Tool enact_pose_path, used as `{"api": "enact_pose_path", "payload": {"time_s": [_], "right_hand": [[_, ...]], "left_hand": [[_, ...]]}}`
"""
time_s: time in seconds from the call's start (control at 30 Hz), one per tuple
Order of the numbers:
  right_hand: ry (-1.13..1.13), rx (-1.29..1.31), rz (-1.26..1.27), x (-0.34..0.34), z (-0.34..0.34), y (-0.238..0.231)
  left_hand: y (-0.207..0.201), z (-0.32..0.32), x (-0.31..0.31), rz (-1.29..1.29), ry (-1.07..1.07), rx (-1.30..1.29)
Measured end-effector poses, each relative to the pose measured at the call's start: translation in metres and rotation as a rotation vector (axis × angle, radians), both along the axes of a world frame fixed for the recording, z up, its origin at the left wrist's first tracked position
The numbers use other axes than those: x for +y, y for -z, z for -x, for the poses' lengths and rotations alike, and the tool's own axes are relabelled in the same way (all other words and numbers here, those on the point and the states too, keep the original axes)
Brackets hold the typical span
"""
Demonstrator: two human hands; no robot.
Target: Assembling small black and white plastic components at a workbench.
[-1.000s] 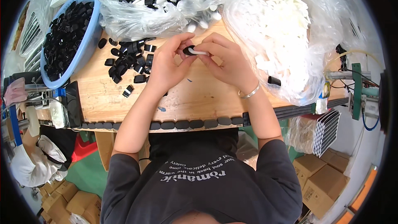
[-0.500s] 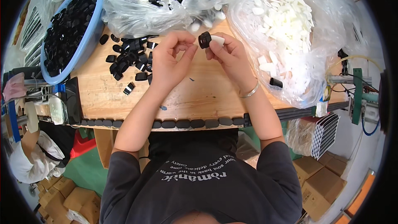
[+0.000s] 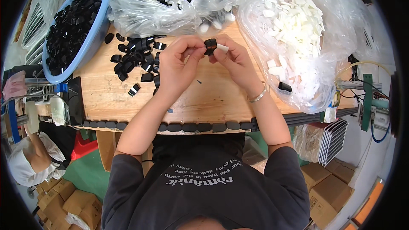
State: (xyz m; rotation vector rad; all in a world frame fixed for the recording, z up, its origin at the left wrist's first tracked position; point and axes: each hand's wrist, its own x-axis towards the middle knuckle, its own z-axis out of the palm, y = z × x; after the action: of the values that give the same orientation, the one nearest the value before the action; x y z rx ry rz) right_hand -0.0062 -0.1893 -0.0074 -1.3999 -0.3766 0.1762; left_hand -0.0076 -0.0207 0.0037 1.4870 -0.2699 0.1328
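Above the wooden tabletop, both of my hands meet at a small black plastic ring-shaped piece point(image 3: 210, 44). My right hand point(image 3: 237, 63) is closed on it, with a flat white plastic piece point(image 3: 222, 48) sticking out between thumb and fingers. The fingertips of my left hand point(image 3: 179, 61) are pinched at the black piece's left side; whether they hold anything else there is too small to tell. To the left of my left hand lies a loose heap of similar black pieces point(image 3: 135, 55), some with a shiny band.
A blue basin point(image 3: 103, 21) full of black pieces stands at the left. Behind my hands is a clear bag point(image 3: 153, 19) of black-and-white pieces; at right, another bag point(image 3: 255, 38) holds white pieces. One black piece point(image 3: 285, 87) lies on its edge. A co-worker's arm point(image 3: 38, 147) shows at far left.
My left hand has moved right and its fingertips now touch the black piece, which they were apart from before. The black piece has turned slightly in my right hand.
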Motion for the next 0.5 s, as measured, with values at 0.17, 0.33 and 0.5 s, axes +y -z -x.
{"api": "enact_pose_path", "payload": {"time_s": [0.17, 0.33, 0.5], "right_hand": [[0.056, -0.039, -0.008, 0.004, 0.003, -0.002], [0.128, -0.125, 0.118, 0.003, 0.006, -0.007], [0.282, -0.116, -0.033, 0.016, 0.012, -0.016]], "left_hand": [[-0.001, 0.002, 0.000, 0.053, 0.007, -0.007], [-0.004, 0.003, -0.001, 0.009, -0.021, -0.079], [-0.005, 0.002, -0.002, 0.053, -0.005, -0.117]]}}
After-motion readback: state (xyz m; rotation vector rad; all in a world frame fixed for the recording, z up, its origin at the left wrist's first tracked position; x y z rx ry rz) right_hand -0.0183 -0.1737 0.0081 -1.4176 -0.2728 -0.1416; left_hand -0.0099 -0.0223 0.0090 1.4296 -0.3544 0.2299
